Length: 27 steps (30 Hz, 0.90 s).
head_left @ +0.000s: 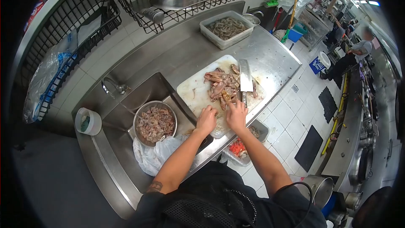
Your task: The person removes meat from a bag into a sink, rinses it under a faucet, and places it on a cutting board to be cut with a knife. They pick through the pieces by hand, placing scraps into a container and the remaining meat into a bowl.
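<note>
Dark sleeves [292, 199], bare hands [207, 120], glossy pinkish-brown pieces [219, 88]

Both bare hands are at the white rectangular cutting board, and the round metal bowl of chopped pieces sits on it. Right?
No, the round metal bowl sits in the steel sink, per the head view. The left hand and right hand are at the cutting board, as stated.

Beyond the hands, grey-white wall tiles [86, 55] rose behind the brushed stainless-steel table [273, 50]. Black wire shelving [69, 57] hung to their upper left. Right of them lay a pale tiled floor [282, 112] with black rectangular mats [309, 147], and bright ceiling lights [373, 3] shone at upper right.
</note>
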{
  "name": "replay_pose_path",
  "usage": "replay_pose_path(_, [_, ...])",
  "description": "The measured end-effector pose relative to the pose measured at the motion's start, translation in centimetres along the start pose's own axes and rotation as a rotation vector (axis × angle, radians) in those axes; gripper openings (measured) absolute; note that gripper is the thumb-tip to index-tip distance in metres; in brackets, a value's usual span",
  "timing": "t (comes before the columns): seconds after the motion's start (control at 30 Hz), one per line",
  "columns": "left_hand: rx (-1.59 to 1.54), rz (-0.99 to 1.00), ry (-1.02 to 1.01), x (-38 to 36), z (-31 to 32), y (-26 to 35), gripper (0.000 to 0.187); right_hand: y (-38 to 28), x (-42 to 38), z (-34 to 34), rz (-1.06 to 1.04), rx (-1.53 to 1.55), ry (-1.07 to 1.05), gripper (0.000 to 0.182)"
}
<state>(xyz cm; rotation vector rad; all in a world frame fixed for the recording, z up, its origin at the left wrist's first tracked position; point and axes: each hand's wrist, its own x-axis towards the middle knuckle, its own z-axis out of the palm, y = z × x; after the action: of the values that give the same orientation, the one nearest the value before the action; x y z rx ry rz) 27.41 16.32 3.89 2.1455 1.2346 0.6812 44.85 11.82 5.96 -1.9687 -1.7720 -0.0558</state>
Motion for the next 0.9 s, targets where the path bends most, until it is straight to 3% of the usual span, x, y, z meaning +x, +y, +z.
replay_pose_path(0.07, [0.031, -0.039, -0.013, 0.4, 0.4, -0.6, 0.03, 0.0, -0.2, -0.1, 0.069, 0.092, -0.037, 0.045])
replay_pose_path(0.2, [-0.492, -0.205, 0.434, -0.3, -2.7, -4.9, 0.007, 2.1, 1.0, 0.4, 0.079, 0.181, 0.029, 0.035])
replay_pose_path(0.23, [-0.416, -0.249, 0.477, -1.2, -5.5, -5.2, 0.008, 2.8, 1.6, 0.7, 0.118, 0.132, 0.052, 0.03])
replay_pose_path(0.3, [-0.396, -0.352, 0.583, -2.7, -7.3, -12.2, 0.012, 3.0, 3.0, 0.4, 0.176, 0.146, 0.08, 0.029])
replay_pose_path(0.4, [0.304, -0.424, 0.541, -3.5, -10.6, -15.7, 0.04, 3.1, 4.5, 0.4, 0.26, 0.14, 0.084, 0.038])
replay_pose_path(0.43, [0.299, -0.418, 0.548, -2.8, -10.3, -15.9, 0.04, 3.1, 4.9, 0.5, 0.332, 0.134, 0.054, 0.045])
replay_pose_path(0.5, [0.095, -0.362, 0.419, 0.0, -10.1, -10.7, 0.051, 3.5, 5.3, 0.8, 0.404, 0.118, 0.032, 0.051])
replay_pose_path(0.63, [-0.18, -0.191, 0.196, 6.7, -4.0, -3.5, 0.045, 6.7, 5.4, 1.9, 0.493, 0.067, -0.027, 0.069])
replay_pose_path(0.67, [-0.203, -0.181, 0.209, 7.7, -2.4, -2.0, 0.045, 6.4, 5.5, 0.3, 0.577, 0.193, -0.226, 0.067])
replay_pose_path(0.77, [-0.005, -0.14, 0.195, 9.7, 1.9, 0.6, 0.046, 7.5, 4.8, -0.7, 0.462, 0.288, -0.127, 0.062])
replay_pose_path(0.87, [-0.007, -0.23, 0.146, 10.1, 2.2, 0.2, 0.041, 9.2, 3.5, -1.2, 0.426, 0.292, -0.018, 0.059])
replay_pose_path(0.9, [-0.19, -0.256, 0.087, 10.4, 2.5, -0.9, 0.037, 9.3, 2.5, -2.2, 0.527, 0.47, -0.062, 0.057])
